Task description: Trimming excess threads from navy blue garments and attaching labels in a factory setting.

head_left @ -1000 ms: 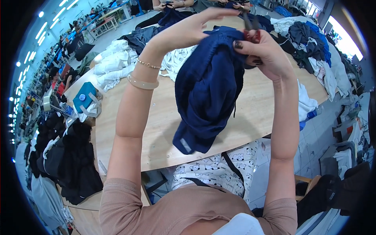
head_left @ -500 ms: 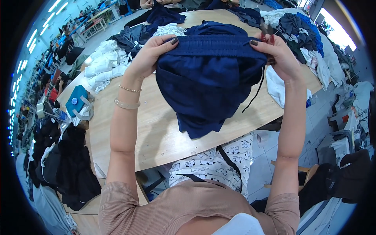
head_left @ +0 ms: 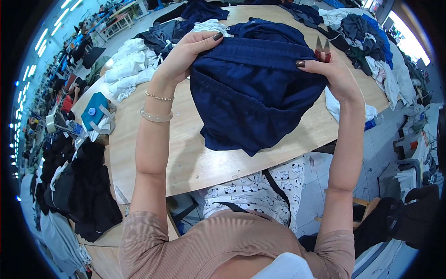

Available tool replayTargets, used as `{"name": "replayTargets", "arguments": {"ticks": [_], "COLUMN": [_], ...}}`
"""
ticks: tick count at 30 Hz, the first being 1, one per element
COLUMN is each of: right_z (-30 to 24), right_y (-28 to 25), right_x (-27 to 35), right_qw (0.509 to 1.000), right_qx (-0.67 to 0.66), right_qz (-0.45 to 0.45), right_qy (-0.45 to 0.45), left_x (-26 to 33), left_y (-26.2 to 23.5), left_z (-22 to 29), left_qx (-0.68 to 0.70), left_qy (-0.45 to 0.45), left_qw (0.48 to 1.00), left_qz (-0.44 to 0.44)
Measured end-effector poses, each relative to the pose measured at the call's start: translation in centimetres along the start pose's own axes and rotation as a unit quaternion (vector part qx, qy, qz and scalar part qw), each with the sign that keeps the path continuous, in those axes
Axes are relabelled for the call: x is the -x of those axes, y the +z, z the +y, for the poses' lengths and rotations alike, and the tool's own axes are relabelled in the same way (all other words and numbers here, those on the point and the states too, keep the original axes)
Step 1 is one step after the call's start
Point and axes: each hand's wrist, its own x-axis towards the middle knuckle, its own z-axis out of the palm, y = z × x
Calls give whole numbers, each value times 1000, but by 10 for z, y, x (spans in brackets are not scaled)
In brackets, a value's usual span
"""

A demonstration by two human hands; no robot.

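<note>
A pair of navy shorts (head_left: 251, 97) with a gathered elastic waistband hangs stretched between my hands over the wooden table. My left hand (head_left: 193, 51) pinches the waistband's left end, thumb on the near side. My right hand (head_left: 332, 74) grips the other end with its thumb laid over the cloth. The same hand keeps red-handled thread snips (head_left: 322, 52), blades pointing up and away from the cloth. My right fingers are mostly hidden behind the fabric. Another navy garment (head_left: 272, 30) lies on the table just behind the shorts.
White garments (head_left: 132, 69) lie in a pile at the left, and dark and white clothes (head_left: 360, 39) heap at the far right. A teal pouch (head_left: 95, 111) sits on the left edge of the table (head_left: 144, 153). Black fabric (head_left: 95, 190) hangs at the lower left.
The shorts have turned and tilted, their right end lower, and the dangling drawstring is out of sight. My right hand has lowered slightly, showing the snips more plainly.
</note>
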Motion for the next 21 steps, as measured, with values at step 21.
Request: {"name": "replayTargets", "arguments": {"ticks": [21], "right_z": [30], "right_y": [21], "right_x": [0], "right_qw": [988], "right_qx": [-136], "right_qz": [-50], "right_qy": [48], "left_x": [19], "left_y": [85], "left_z": [-66], "left_qx": [-139], "left_qy": [68], "left_qw": [981], "left_qz": [119]}}
